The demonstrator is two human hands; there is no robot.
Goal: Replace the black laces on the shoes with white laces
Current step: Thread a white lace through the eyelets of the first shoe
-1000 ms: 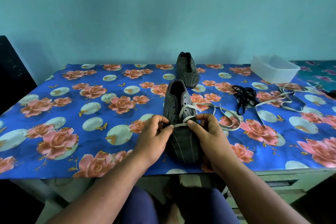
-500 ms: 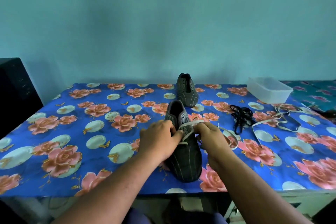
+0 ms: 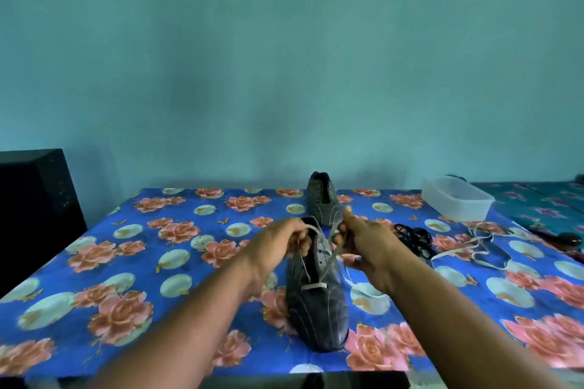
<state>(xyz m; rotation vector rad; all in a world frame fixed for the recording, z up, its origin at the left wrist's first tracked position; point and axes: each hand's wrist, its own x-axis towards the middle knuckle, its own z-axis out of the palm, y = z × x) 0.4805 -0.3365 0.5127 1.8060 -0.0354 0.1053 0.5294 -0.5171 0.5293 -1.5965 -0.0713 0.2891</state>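
The near shoe [image 3: 316, 294] lies toe-forward on the table [image 3: 132, 262], its white lace [image 3: 327, 259] through the lowest eyelets only; the far shoe [image 3: 322, 199] looks unlaced, a black lace [image 3: 414, 238] and a spare white lace [image 3: 474, 246] beside it. Left hand [image 3: 278, 246] and right hand [image 3: 363, 240] each pinch a lace end, now drawn higher and wider than a second ago.

blue floral tablecloth [image 3: 189, 265] and its surroundings
a clear plastic container [image 3: 457, 198] sits at the cloth's far right corner; a black box-like object [image 3: 34, 199] stands off the left edge; a plain teal wall [image 3: 284, 57] rises behind; a teal patterned surface [image 3: 543, 202] lies to the right, a dark object [image 3: 568, 238] on it
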